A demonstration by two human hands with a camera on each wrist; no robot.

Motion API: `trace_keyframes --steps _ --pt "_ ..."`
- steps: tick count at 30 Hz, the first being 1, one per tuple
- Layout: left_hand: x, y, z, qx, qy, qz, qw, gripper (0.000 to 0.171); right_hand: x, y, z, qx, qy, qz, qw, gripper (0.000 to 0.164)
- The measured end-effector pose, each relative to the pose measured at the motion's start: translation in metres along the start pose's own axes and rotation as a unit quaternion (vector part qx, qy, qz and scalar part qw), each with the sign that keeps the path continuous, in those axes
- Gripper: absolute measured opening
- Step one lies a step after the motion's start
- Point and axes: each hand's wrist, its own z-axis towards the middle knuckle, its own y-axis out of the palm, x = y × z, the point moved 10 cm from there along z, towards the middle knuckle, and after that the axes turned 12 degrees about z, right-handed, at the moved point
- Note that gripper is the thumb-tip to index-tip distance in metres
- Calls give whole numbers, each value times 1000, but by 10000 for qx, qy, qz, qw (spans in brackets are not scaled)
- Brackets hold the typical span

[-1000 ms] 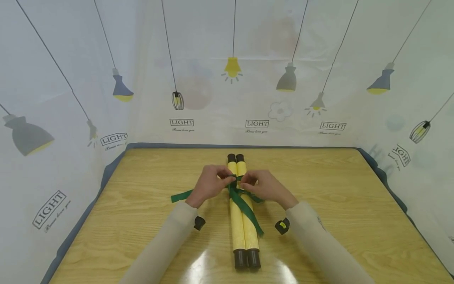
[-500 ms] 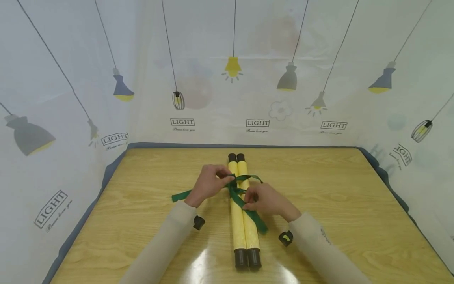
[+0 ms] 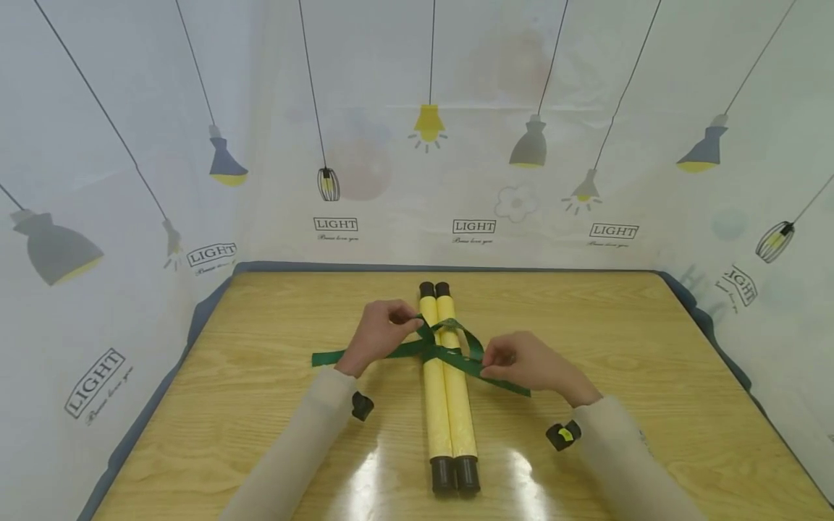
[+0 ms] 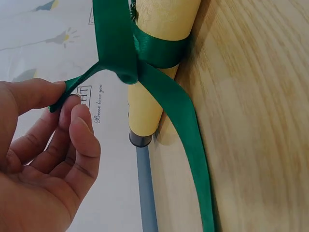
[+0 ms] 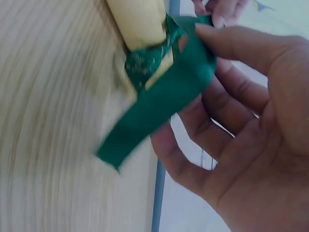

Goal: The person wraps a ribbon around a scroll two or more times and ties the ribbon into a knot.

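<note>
Two yellow rods with dark end caps lie side by side on the table, pointing away from me. A green ribbon is wrapped round them above their middle. My left hand, left of the rods, pinches a short piece of ribbon between thumb and index finger. To the right, my right hand pinches a longer strip, its thumb on top and its free end past the fingers. A ribbon loop arches over the rods between the hands. Another tail runs left beneath my left wrist.
The wood-grain table has a blue-grey edge along its back. Behind and beside it hangs a pale sheet printed with lamps. A small dark device shows at the right wrist, and another at the left.
My right hand has left the knot, taken hold of the lower ribbon strip and drawn it out to the right. The left hand has shifted slightly left, still pinching ribbon. The rods stay put.
</note>
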Motion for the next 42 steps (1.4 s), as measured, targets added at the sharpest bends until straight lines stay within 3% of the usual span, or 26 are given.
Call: trace_keyframes --steps 10,24,42 --pt "-14 2 -1 -34 -280 -604 9978 10 21 -12 -34 -434 210 85 9988 13" --pt "-29 3 -1 -68 -643 -795 9947 12 42 -27 -74 -815 555 395 9943 13" --pt "-40 11 -2 -92 -1094 -954 9894 15 63 -17 -104 -1408 1017 734 9821 14"
